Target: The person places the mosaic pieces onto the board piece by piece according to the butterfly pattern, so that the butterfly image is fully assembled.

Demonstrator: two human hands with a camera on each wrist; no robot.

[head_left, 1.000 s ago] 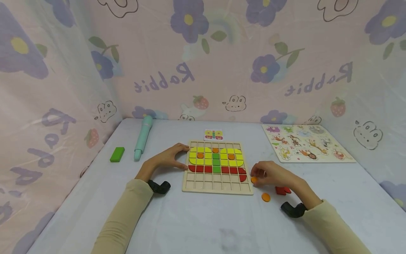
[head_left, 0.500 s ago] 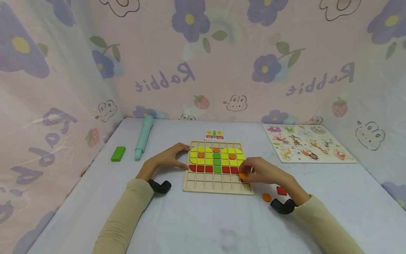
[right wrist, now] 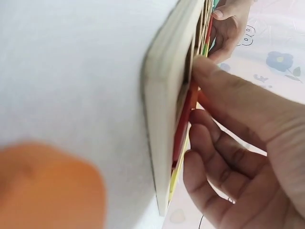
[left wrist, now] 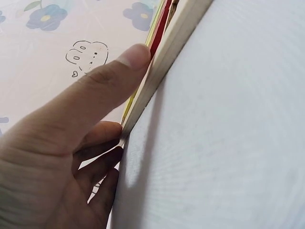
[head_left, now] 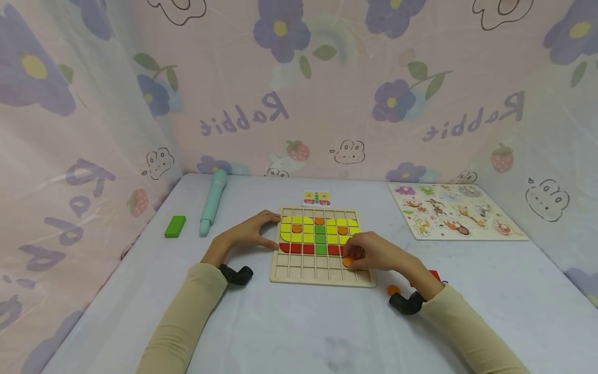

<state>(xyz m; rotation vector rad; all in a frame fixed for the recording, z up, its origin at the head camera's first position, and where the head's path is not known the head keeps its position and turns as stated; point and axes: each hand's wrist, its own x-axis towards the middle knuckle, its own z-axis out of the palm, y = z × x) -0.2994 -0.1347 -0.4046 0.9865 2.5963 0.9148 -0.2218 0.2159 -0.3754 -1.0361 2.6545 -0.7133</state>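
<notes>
My right hand (head_left: pixel 380 253) pinches an orange disc (head_left: pixel 348 262) between thumb and fingertips, low over the right part of the wooden grid board (head_left: pixel 308 280). Yellow pieces (head_left: pixel 291 238), green squares (head_left: pixel 320 240), a row of red pieces (head_left: pixel 299 249) and several orange discs form a pattern on this board. Some red pieces at the right are hidden behind the hand; a red one (right wrist: pixel 181 133) shows beside it in the right wrist view. At the board's left edge, my left hand (head_left: pixel 247 232) rests with thumb and fingers spread, the thumb (left wrist: pixel 136 57) touching the side.
Another orange disc (head_left: pixel 394 290) and red pieces (head_left: pixel 435 275) lie right of the board, partly behind my right wrist. Behind the board is a small pattern card (head_left: pixel 316 198). An animal puzzle board (head_left: pixel 453 213) lies back right; a green block (head_left: pixel 175 226) and teal tube (head_left: pixel 212 205) sit left.
My right hand has carried the orange disc leftward from beside the board to over its right part, below the red row. The left hand has stayed at the board's edge.
</notes>
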